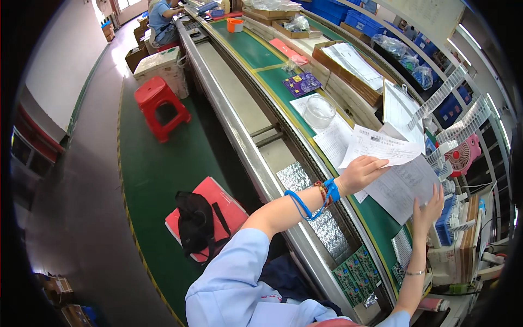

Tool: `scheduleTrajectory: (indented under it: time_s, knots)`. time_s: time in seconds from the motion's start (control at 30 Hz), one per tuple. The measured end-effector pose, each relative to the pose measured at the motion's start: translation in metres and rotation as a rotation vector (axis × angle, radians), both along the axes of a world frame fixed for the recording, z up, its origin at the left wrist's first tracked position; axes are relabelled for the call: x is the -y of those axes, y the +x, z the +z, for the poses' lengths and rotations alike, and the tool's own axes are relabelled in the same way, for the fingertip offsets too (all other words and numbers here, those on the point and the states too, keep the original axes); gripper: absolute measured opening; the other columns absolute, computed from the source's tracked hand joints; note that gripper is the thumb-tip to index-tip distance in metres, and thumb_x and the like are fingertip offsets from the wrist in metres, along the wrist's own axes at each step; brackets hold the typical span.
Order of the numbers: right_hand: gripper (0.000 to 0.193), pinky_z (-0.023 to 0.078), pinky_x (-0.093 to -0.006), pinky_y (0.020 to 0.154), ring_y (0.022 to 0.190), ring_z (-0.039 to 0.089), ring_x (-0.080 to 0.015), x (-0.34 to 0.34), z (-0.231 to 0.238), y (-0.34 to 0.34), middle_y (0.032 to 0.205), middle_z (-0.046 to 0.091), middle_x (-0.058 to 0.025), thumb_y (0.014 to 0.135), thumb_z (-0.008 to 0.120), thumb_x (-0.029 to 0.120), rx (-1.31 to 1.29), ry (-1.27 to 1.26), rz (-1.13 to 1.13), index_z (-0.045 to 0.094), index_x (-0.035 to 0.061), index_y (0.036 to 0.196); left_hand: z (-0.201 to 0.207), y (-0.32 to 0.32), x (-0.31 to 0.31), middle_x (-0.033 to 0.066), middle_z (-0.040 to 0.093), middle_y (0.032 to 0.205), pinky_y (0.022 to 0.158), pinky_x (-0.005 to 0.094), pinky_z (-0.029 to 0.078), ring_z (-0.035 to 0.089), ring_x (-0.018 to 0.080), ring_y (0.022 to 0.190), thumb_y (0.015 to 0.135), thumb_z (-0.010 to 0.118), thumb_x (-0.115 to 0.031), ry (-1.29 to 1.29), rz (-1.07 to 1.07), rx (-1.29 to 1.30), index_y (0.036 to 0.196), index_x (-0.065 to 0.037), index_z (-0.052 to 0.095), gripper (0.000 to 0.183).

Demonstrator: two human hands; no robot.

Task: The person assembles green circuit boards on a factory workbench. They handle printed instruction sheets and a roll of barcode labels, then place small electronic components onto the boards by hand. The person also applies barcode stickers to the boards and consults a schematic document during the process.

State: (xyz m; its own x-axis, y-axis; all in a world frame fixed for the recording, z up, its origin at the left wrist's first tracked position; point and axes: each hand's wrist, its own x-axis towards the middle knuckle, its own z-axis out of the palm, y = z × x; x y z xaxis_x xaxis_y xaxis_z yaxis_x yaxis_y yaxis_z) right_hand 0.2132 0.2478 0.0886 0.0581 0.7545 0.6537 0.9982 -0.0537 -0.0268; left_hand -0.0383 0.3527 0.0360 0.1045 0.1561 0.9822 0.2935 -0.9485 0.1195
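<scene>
My left hand [362, 173], wearing a blue wrist strap [330, 191] with a coiled cord, pinches the edge of a printed paper sheet [381, 146], which is lifted and slightly curled. Beneath it, a second sheet with handwriting [400, 191] rests on the bench. My right hand [429, 211] has its fingers stretched out against this second sheet's right side, the thumb apart. Under and left of the papers are another printed sheet [331, 143] and a clear round dish [319, 111]. A clipboard with papers [402, 109] leans just beyond.
A conveyor line with a metal rail [239, 128] runs alongside; green circuit boards [357, 278] lie near me. A purple board [301, 84], a box of papers [354, 65], white racks [463, 122] and a pink fan [464, 155] stand around. A red stool [159, 106] and seated co-worker [162, 19] are left.
</scene>
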Motion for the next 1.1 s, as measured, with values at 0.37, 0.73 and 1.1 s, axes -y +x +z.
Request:
scheduleTrajectory:
  time_s: [0.37,0.73,1.1]
  knots:
    - [0.063,0.026,-0.0428,0.101,0.116,0.048,-0.0255,-0.106,0.004,-0.037,0.12,0.056,-0.0096,0.069,0.071,0.008,-0.153,-0.196,0.315,0.046,0.0101,0.127,0.015,-0.011,0.002,0.0074,0.063,0.1,0.067,0.03,0.05,0.061,0.0209,0.081,0.067,0.07,0.001,0.101,-0.086,0.081,0.089,-0.001,0.066,0.022]
    - [0.022,0.035,-0.0361,0.087,0.086,0.051,-0.0275,0.023,0.117,-0.081,0.082,0.055,-0.01,0.075,0.061,0.0,-0.003,-0.49,0.652,0.054,0.0036,0.095,0.121,-0.076,0.02,0.0094,0.064,0.091,0.074,0.0319,0.049,0.062,0.0227,0.084,0.07,0.061,0.008,-0.185,-0.313,-0.002,0.092,-0.001,0.065,0.024]
    - [0.02,0.029,-0.0422,0.099,0.119,0.042,-0.0269,0.124,0.166,-0.107,0.124,0.049,-0.0092,0.07,0.071,0.008,0.005,-0.071,0.759,0.062,0.0097,0.088,0.131,-0.037,0.053,0.0063,0.064,0.101,0.075,0.0215,0.051,0.062,0.0082,0.084,0.087,0.059,-0.009,-1.386,-1.23,-0.38,0.115,0.001,0.058,0.029]
